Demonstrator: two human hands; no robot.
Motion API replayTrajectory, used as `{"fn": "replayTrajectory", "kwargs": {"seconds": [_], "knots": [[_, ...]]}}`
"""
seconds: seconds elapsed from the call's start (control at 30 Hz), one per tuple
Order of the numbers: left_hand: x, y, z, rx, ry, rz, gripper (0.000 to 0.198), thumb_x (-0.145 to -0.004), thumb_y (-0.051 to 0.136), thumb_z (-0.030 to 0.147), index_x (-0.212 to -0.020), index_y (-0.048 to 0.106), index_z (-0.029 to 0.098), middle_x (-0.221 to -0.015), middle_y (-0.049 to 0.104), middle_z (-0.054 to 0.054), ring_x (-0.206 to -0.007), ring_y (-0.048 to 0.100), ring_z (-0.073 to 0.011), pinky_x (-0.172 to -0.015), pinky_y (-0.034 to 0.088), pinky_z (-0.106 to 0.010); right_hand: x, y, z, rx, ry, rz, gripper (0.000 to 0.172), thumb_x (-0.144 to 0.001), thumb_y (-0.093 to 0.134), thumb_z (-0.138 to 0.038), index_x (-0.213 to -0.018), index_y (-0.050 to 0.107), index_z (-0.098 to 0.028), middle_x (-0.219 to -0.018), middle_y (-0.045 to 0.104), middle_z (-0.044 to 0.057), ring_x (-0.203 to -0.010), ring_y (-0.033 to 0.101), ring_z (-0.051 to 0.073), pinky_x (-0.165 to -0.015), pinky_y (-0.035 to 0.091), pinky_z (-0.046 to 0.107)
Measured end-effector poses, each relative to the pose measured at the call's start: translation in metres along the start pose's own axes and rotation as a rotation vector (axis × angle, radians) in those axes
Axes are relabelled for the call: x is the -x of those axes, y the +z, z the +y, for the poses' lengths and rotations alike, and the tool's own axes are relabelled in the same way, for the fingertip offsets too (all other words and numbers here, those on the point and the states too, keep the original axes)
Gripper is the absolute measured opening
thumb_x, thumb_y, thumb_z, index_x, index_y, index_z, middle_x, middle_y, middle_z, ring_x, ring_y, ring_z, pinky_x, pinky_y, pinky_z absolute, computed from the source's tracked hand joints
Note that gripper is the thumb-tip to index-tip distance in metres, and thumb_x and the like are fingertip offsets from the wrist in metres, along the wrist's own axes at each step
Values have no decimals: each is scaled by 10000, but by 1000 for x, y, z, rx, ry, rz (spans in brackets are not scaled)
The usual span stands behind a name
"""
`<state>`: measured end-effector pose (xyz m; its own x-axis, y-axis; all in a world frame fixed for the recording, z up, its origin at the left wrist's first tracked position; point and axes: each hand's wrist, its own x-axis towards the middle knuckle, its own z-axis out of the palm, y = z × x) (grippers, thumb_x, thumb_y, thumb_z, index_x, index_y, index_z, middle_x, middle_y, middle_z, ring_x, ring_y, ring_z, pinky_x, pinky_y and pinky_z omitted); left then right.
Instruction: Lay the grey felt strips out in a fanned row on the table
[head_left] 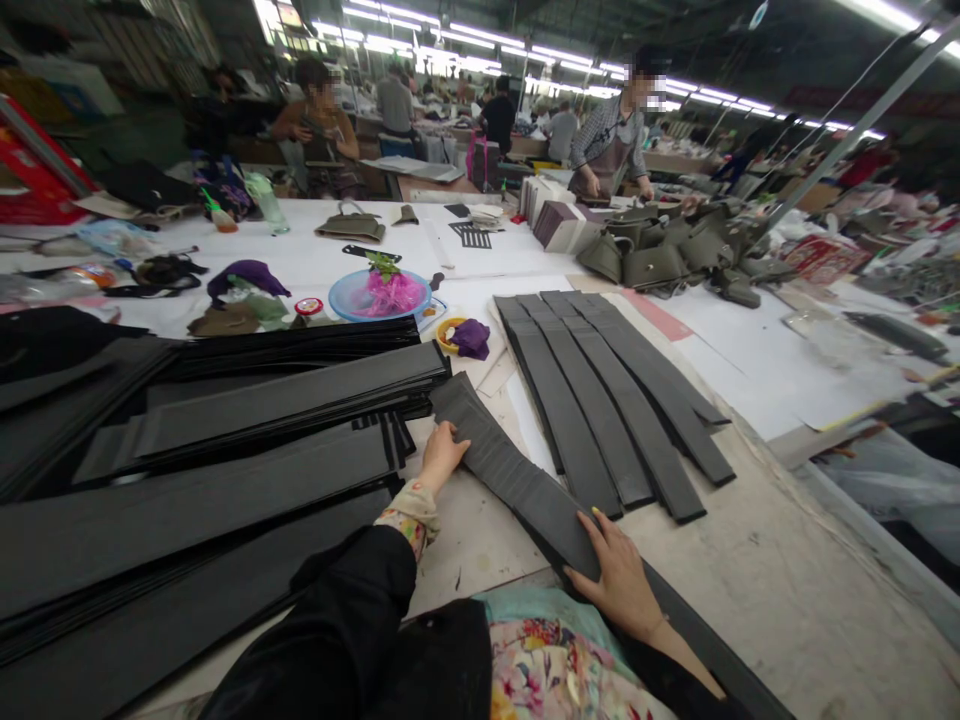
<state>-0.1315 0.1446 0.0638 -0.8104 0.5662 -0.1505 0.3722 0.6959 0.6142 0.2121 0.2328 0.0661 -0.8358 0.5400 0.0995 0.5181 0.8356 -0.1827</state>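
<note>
A stack of long dark grey strips (517,475) runs diagonally across the table in front of me. My left hand (441,455) rests on its far left edge, fingers together and laid flat. My right hand (619,572) lies flat on the near part of the same stack, fingers stretched out. Neither hand grips anything. To the right, several more dark strips (615,400) lie fanned out side by side. To the left, big piles of black strips (225,440) cover the table.
A blue bowl with pink material (382,295), a small yellow dish with purple cloth (466,337) and olive bags (660,262) sit farther back on the white table (750,370). A person in a checked shirt (611,140) works at the far side; others sit behind.
</note>
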Motion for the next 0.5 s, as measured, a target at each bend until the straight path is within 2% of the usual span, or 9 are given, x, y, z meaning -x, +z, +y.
{"fn": "replayTrajectory", "kwargs": {"seconds": [0.2, 0.33, 0.5], "knots": [[-7, -1, -9, 23, -68, -81, 131, -722, 595, 295, -748, 541, 179, -771, 624, -27, -732, 576, -157, -623, 391, -238, 1, 2, 0, 2, -4, 31, 667, -736, 518, -471, -1318, 330, -203, -1302, 404, 143, -1170, 412, 286, -942, 351, 448], [-10, 2, -11, 52, -67, -107, 113, -742, 569, 261, -663, 550, 182, -710, 625, -9, -696, 566, -141, -602, 380, -230, 1, 3, 1, 13, -8, 36, 669, -735, 515, -472, -1318, 335, -195, -1303, 405, 142, -1168, 415, 283, -944, 354, 442], [-12, 2, -12, 98, -47, -145, 129, -754, 582, 245, -667, 560, 152, -674, 603, 7, -644, 544, -110, -613, 412, -239, 2, 3, 3, 1, -20, 42, 682, -735, 515, -474, -1330, 313, -212, -1308, 403, 136, -1169, 417, 281, -939, 357, 444]]}}
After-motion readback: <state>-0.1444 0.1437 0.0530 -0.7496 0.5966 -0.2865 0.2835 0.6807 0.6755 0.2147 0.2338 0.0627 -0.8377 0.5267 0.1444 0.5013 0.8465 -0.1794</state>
